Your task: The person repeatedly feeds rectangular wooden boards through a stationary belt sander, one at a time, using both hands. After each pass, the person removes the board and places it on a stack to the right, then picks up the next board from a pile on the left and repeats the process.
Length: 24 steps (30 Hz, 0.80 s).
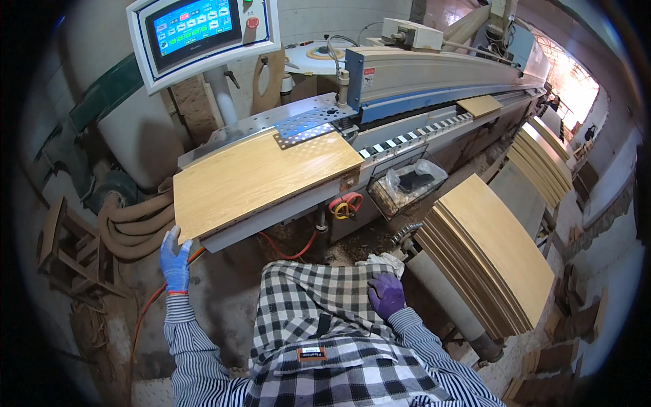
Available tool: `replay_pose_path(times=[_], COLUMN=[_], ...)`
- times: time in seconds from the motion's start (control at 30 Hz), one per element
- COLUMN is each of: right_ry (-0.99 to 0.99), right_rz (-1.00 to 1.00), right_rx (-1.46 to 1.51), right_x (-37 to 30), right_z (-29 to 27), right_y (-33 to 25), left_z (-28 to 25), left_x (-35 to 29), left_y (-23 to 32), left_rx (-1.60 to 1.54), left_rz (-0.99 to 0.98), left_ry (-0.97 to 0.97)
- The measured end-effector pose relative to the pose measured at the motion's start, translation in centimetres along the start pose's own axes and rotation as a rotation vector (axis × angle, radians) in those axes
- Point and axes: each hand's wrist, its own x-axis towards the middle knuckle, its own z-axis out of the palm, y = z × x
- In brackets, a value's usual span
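Note:
A wood-grain panel [271, 180] lies flat on the bed of a long machine, its far edge beside a perforated metal plate [305, 122]. My left hand [175, 266], in a blue glove, touches the panel's near left corner, thumb and fingers apart. In a purple glove, my right hand [386, 295] rests on the black-and-white checked apron [298, 288] over my lap, holding nothing that I can see. A pale crumpled cloth [385, 262] lies just beyond it.
A stack of panels [502, 251] stands at right, with more panels [542, 159] behind. A control screen [196, 30] rises at far left. Red-and-yellow-handled scissors [346, 205] and a wire basket [407, 186] hang on the machine's front. Ribbed hoses [135, 224] lie at left.

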Motion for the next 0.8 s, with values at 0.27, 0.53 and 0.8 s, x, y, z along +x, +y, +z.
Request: replay_pose_path(times=[0.27,0.53,0.8], right_ry=[0.011,-0.015,0.034], right_rz=[-0.025,-0.001,0.026], right_rx=[0.01,-0.016,0.127], right_x=[0.2,0.2,2.7], right_z=[-0.1,0.1,-3.2], right_y=[-0.1,0.0,-0.2], left_z=[-0.2,0.0,1.6], left_x=[0.2,0.4,0.0], left_y=[-0.4,0.3,2.3], left_rx=[-0.001,0.051,0.086], left_rz=[-0.013,0.004,-0.004], left_ry=[0.004,0.001,0.023])
